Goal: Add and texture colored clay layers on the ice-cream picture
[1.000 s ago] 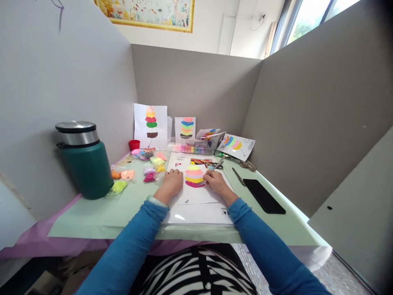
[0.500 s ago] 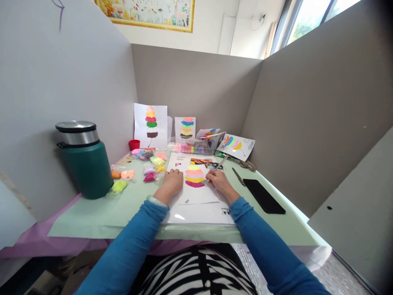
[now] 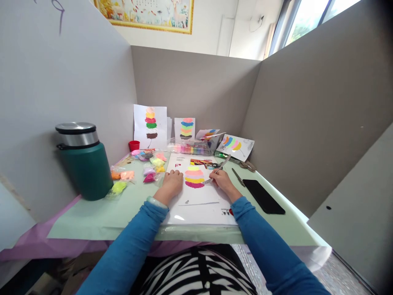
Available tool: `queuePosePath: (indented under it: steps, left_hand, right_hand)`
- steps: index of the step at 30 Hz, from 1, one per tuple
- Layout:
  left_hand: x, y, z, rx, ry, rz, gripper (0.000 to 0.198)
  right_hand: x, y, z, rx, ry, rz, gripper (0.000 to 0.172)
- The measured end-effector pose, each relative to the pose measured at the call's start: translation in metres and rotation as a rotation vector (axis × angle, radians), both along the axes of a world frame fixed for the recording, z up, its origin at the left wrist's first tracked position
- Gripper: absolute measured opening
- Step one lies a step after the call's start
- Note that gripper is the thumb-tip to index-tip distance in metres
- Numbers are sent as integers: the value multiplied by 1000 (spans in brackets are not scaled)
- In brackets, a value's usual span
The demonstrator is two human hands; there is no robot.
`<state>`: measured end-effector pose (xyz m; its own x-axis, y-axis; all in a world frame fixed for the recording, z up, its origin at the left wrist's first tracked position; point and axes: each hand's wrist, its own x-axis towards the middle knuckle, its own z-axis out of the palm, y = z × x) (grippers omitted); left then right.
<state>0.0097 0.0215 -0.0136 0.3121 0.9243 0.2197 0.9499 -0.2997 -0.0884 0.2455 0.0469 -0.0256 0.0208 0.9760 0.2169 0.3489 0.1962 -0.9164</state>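
Right grip (image 3: 221, 181) clenched round fork (image 3: 217, 171), tines at striped clay picture (image 3: 194, 177), left grip (image 3: 172, 183) empty, pressing paper (image 3: 196, 199)

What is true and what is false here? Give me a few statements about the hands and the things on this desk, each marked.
1. The right hand holds a fork, tines at the striped clay shape. True.
2. The left hand lifts the flask. False: it rests on the sheet; the flask stands apart, further left.
3. A phone lies on the desk to the right of the right hand. True.
4. The cup at the back is blue. False: it is red.
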Motion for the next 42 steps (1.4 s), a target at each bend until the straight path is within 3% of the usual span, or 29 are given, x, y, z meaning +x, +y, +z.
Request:
queuePosePath:
  steps: [7,13,18,24,29,34,38,42]
  left_hand:
    - [-1,2,-2,8,5,-7,36]
    - [0,0,1,-2,-6,-6,37]
    - [1,-2,3,-6,-1,-3,36]
    - [0,-3,3,-6,-4,-5,36]
    - [1,-4,4,-6,-4,-3,36]
    - [1,-5,6,-13,-15,1,35]
    - [1,-4,5,-9,-3,-1,37]
    - [1,-4,5,-11,11,1,37]
  right_hand:
    - [-6,-4,1,-3,17,80,12]
    - [-3,-4,2,45,-45,-7,13]
    - [-6,-4,1,-1,15,92,14]
    - [1,-3,3,63,-17,1,14]
    - [3,-2,2,36,-4,52,13]
    - [2,-4,4,84,3,6,14]
    - [0,-4,5,42,16,70,14]
    - [1,-3,3,74,-42,6,14]
